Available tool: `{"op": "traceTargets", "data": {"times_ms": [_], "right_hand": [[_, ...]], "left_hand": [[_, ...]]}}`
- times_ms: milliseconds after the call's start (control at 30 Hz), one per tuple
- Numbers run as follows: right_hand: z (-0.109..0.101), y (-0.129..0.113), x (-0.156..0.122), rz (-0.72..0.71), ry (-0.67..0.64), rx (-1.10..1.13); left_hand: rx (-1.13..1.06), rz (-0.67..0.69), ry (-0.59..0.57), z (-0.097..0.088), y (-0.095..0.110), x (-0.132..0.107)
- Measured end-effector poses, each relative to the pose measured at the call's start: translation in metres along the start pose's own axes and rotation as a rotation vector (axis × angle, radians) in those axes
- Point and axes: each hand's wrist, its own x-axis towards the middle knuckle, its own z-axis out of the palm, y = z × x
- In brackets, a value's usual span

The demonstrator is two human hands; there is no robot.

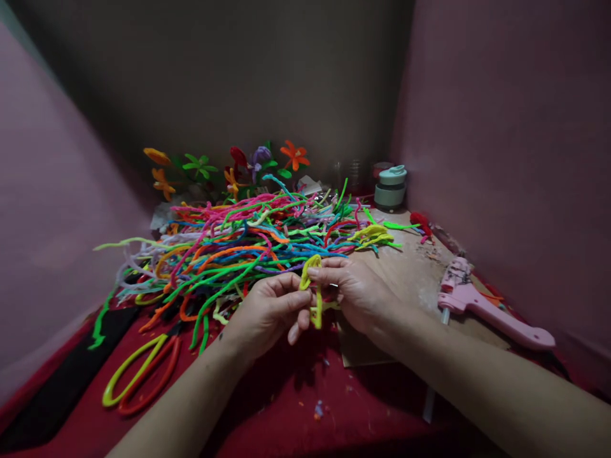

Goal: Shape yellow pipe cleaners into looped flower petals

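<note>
My left hand [270,312] and my right hand [356,289] meet at the middle of the view, both pinched on a yellow pipe cleaner [312,289] bent into loops. My fingertips press together around it, with its lower end hanging down between the hands. Just behind them lies a big tangled heap of coloured pipe cleaners [238,245] in pink, green, orange and blue.
Scissors with yellow and red handles [140,372] lie at the left on the red cloth [296,407]. A pink glue gun [482,305] rests on a brown board [410,273] at the right. Pipe-cleaner flowers [229,165] and a mint-lidded jar [390,187] stand at the back.
</note>
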Motion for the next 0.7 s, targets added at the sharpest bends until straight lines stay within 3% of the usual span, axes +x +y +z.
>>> {"op": "traceTargets", "data": {"times_ms": [100, 200, 400, 700], "right_hand": [[-0.001, 0.0, 0.001, -0.004, 0.042, -0.066], [-0.003, 0.001, 0.002, -0.022, 0.078, -0.144], [-0.002, 0.001, 0.001, -0.03, 0.044, -0.139], [-0.002, -0.002, -0.001, -0.121, 0.063, -0.115]], "left_hand": [[0.154, 0.004, 0.035, -0.003, 0.003, -0.003], [0.173, 0.027, 0.102, -0.002, 0.005, -0.004], [0.296, 0.088, 0.205, 0.004, 0.003, -0.003], [0.372, 0.108, 0.126, 0.009, 0.005, -0.007]]}}
